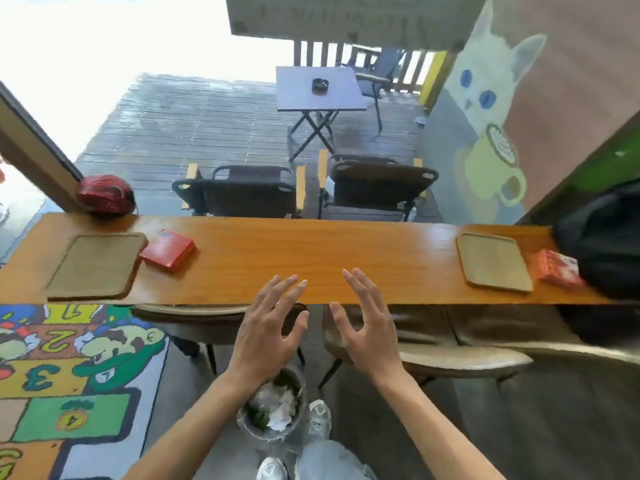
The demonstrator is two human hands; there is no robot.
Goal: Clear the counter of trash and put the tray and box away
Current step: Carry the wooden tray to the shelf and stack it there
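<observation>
Holding crumpled paper (277,405): bin (246,427).

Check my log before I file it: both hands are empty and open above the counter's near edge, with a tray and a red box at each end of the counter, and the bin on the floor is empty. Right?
Not quite. The head view shows the bin holding crumpled paper, not empty. The rest stands: left hand and right hand are open.
</observation>
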